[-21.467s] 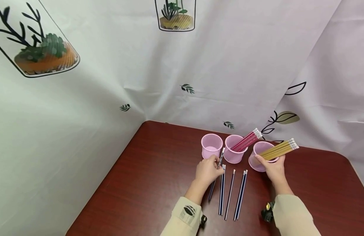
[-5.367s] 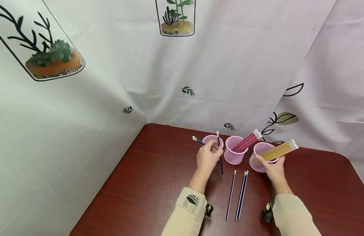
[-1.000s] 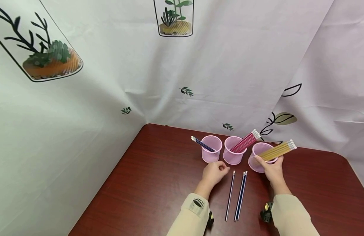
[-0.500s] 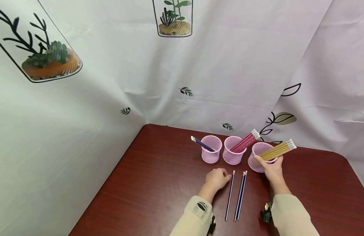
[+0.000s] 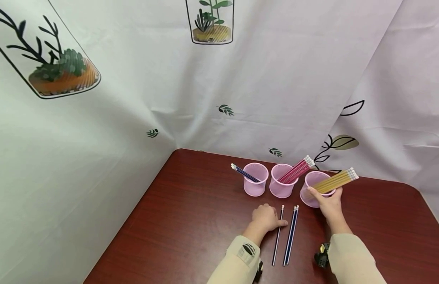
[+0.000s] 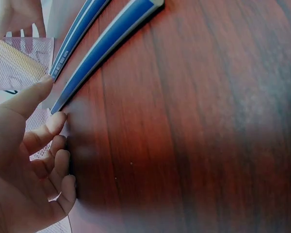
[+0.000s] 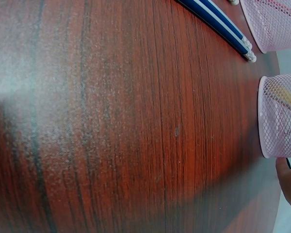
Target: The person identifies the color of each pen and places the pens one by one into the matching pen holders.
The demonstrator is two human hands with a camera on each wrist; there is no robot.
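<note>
My left hand (image 5: 265, 219) is low over a lone dark blue pencil (image 5: 277, 246) lying on the table. Its thumb reaches across to the pencil's far side, and in the left wrist view the index fingertip (image 6: 58, 119) is right at the pencil's end, the thumb held apart. To the right lie two more blue pencils (image 5: 291, 236) side by side. My right hand (image 5: 329, 205) grips the right pink mesh pencil cup (image 5: 309, 200), which holds yellow pencils (image 5: 333, 181). Blue pencils (image 5: 245, 172) lean left in the left pencil cup (image 5: 254, 188).
The middle pink mesh cup (image 5: 281, 190) holds several dark pink pencils (image 5: 295, 172) tilted right. All three cups stand in a row near the back of the reddish-brown table (image 5: 177, 221). A patterned white cloth (image 5: 276, 79) hangs behind and along the left side.
Over the longer span, blue pencils went from the table into the left cup. In the last second my left hand moved nearer and right to the lone pencil, its thumb spreading. My right hand stays put.
</note>
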